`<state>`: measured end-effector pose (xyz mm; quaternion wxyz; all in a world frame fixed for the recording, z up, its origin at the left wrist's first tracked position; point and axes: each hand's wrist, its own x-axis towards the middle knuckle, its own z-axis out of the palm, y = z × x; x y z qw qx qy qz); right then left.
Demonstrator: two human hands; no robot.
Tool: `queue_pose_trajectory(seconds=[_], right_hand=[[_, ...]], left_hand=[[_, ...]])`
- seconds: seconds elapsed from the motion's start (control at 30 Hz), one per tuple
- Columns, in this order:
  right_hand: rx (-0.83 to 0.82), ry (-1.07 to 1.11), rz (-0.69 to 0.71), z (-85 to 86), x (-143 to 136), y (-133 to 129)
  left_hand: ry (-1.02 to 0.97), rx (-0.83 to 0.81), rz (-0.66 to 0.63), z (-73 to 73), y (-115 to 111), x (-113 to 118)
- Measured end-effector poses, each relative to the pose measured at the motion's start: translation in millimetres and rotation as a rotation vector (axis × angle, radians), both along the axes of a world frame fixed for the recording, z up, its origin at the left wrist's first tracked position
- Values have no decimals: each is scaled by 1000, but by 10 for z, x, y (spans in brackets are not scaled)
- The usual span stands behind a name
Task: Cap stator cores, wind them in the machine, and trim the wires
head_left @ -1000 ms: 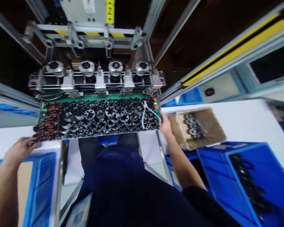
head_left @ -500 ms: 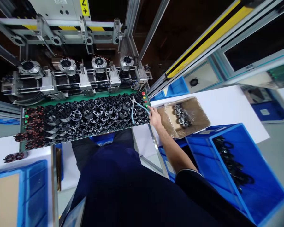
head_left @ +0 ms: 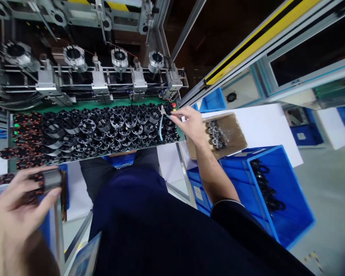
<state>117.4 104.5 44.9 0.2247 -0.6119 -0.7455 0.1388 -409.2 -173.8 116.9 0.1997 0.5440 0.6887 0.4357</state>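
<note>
At the lower left, my left hand (head_left: 23, 207) is closed around a motor stator (head_left: 51, 179) with a grey metal ring and copper windings, blurred by motion. My right hand (head_left: 191, 124) hovers at the right end of the bench, thumb and forefinger stretched out and apart beside the red button (head_left: 174, 105). Under its thumb, one handle of the light-blue cutting pliers (head_left: 161, 128) is partly hidden; the pliers lie on rows of black-and-grey stator cores (head_left: 116, 120). Stators wound with copper (head_left: 27, 134) fill the left end.
Behind the rows stands a winding machine with several round holders (head_left: 120, 57). To the right are a cardboard box (head_left: 235, 132) with a few cores and a blue bin (head_left: 290, 203) of black parts. A yellow-black post (head_left: 247, 42) slants above.
My left hand has come into view holding a wound stator. My right hand has shifted up and right, its fingers spreading. The whole view has tilted slightly; the pliers stay on the cores.
</note>
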Motion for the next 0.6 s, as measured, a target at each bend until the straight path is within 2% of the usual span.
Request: queue_pose_trajectory(seconds=[0.07,0.13,0.27,0.47,0.53,0.6], right_hand=[[-28,-39,61,74,-155,79],[-39,-80,72,96,-265,138],[0,-91,68,113,-312,96],[225,140,-8,163,-152,-305],[330,257,-66,241,-149,-492],[386,437,-54,389,-231,-732]], left_hand=[[2,75,-96,27,126,309],[70,178,-262,46,250,524],[134,295,-417,74,336,692],[33,272,-370,157,205,856],[-13,252,-350,164,195,939],[-55,256,-331,145,204,1024]])
